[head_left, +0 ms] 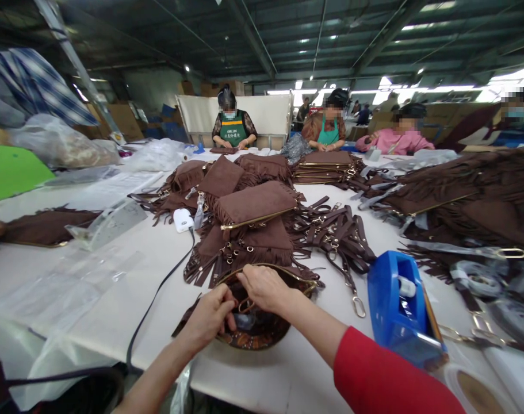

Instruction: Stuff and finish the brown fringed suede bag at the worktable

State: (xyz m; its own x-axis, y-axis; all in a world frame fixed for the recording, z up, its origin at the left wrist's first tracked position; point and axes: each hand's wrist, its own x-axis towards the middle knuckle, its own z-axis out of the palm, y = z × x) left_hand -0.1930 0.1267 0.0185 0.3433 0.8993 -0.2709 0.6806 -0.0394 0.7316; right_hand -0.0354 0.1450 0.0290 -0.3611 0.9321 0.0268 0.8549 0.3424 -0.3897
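At the near edge of the white surface (127, 322), just in front of us, lies an open brown fringed bag (253, 328), its mouth gaping upward and its gold-toned rim curving round the far side. Starting on the left, clear plastic sleeves (72, 287) lie flat and a black cord (158, 293) runs from a small white device (183, 219) down off the near edge. Our left hand (210, 319) sits at the bag's near left rim, fingers curled together and pinched on something small inside the opening; we cannot tell exactly what. Our right hand (264, 286) comes over the far rim, fingers bent down and closed on the same spot, close beside the left.

We judge the bag light, soft and floppy: suede-like cloth that folds under its own weight, with loose fringe that snags easily. The metal frame along the mouth looks like the only stiff part, so that is where we would take hold; the lining gives no firm purchase.

Farther right, a heap of brown straps (335, 236) with metal clasps lies behind the bag, and a blue tape dispenser (400, 310) stands near our red sleeve (382, 379).
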